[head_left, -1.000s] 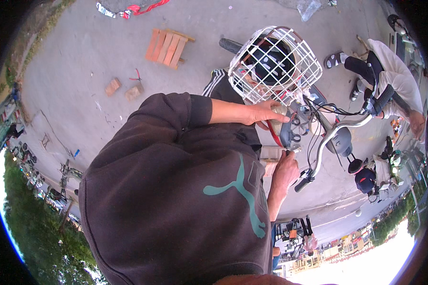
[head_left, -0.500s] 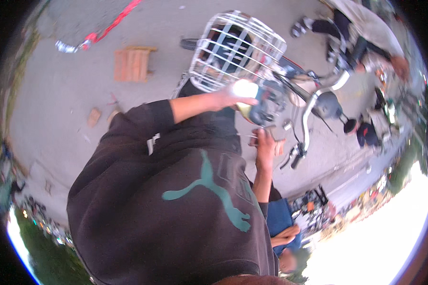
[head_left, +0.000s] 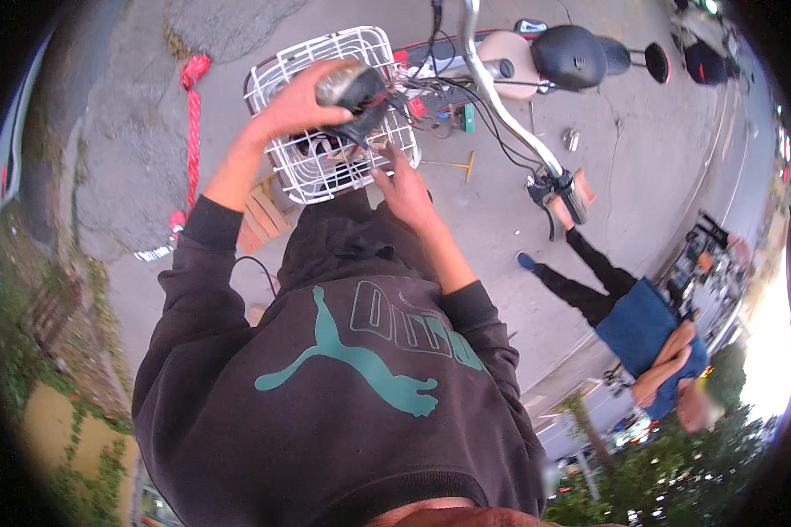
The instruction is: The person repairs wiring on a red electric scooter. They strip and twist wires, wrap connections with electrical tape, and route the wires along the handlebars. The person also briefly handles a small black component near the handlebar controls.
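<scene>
We see a white grid basket [head_left: 318, 43], a clear-and-black lamp [head_left: 360, 91], a silver handlebar [head_left: 502, 110], a black saddle [head_left: 571, 58], and a blue shirt [head_left: 634, 327]; our dark sweatshirt [head_left: 237, 439] bears green print [head_left: 329, 337].

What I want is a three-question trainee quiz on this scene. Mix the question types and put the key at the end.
1. Multiple choice: Which colour best fits the T-shaped tool that shows to the right of the white wire basket in the picture?
A. Red
B. Yellow
C. Blue

2. True or false: The bystander in blue has folded arms.

3. Open question: What is the person's left hand gripping?

Key:
1. B, yellow.
2. True.
3. A lamp unit with a dark housing.
</scene>
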`<state>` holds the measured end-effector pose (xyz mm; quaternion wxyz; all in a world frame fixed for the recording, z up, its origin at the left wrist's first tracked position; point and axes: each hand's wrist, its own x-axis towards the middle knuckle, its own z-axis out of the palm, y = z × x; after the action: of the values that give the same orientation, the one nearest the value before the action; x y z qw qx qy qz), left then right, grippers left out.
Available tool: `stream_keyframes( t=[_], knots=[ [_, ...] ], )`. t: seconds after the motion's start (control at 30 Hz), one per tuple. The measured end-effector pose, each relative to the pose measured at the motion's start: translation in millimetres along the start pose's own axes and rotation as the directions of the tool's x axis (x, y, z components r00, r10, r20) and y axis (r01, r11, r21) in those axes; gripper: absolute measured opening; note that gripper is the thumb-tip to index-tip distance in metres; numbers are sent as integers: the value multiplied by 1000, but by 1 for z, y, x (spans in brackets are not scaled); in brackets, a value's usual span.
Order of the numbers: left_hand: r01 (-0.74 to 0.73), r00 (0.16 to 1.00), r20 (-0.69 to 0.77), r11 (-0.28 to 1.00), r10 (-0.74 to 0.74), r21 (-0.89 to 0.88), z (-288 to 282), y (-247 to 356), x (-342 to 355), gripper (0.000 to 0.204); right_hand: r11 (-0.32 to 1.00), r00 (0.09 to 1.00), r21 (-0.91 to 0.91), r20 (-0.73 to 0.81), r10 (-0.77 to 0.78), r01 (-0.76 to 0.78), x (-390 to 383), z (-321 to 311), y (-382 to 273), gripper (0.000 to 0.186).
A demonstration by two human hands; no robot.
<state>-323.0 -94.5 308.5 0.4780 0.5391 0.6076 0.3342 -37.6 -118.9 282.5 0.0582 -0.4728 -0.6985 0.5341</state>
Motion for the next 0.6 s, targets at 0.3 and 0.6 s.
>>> stream_keyframes(
  t=[0.3, 0.6],
  knots=[
    [96, 971, 188, 960, -149, 263, -27, -8, 92, 70, 959, 954, 223, -205, 220, -173, -16, -31, 40, 55],
    [-80, 991, 137, 813, 0, 577, -9, 0, 81, 74, 884, 861, 385, -319, 396, -265, -92, -80, 52, 54]
  ],
)
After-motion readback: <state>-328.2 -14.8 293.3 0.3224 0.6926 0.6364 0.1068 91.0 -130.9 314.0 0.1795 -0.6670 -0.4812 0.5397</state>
